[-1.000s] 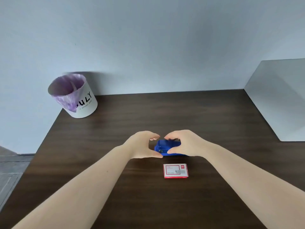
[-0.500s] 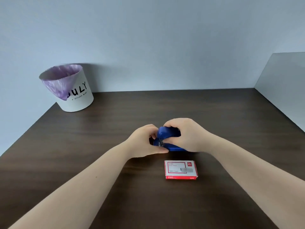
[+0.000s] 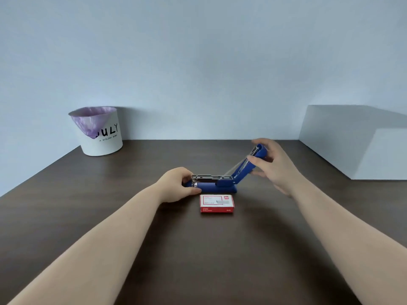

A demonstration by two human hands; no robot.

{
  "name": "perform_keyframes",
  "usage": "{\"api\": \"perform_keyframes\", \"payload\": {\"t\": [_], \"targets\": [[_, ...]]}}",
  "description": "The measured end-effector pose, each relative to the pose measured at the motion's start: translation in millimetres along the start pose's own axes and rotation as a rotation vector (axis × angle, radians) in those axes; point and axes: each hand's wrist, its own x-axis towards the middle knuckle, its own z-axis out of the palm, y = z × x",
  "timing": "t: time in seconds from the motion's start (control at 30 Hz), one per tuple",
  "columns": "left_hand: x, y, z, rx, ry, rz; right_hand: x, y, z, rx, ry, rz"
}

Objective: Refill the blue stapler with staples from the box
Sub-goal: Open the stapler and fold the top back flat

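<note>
The blue stapler [image 3: 218, 187] lies on the dark wooden table [image 3: 123, 194] with its top arm swung up and back to the right, baring the metal staple channel. My left hand [image 3: 176, 183] grips the stapler's front end and holds the base down. My right hand [image 3: 273, 166] pinches the raised blue top arm near its tip. The red and white staple box [image 3: 217, 203] lies shut on the table just in front of the stapler, touched by neither hand.
A white bin [image 3: 100, 132] with a purple liner stands at the back left corner. A grey-white block [image 3: 361, 142] rises along the table's right side. The wall runs behind the table's far edge.
The stapler was shut under both hands. My right hand has swung its top arm up and to the right, while my left hand stayed on the front end.
</note>
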Motion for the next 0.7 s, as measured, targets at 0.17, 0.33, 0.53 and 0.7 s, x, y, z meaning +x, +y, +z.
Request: {"api": "perform_keyframes", "payload": {"t": [0.17,0.33,0.53,0.7], "targets": [[-1.4,-8.7,-1.7,-0.012,0.004,0.006,-3.4,32.1,-28.3,-0.140,-0.037,0.084],[-4.6,-13.6,-1.3,-0.056,0.007,0.014,-5.0,41.6,-24.7,-0.408,-0.153,0.063],[-14.1,-11.8,9.4,-0.218,0.136,-0.001,-11.5,36.2,-22.5,-0.581,-0.106,-0.057],[-26.2,-11.5,8.9,-0.226,0.359,0.090,-25.0,12.4,-12.0,-0.765,-0.182,-0.206]]}}
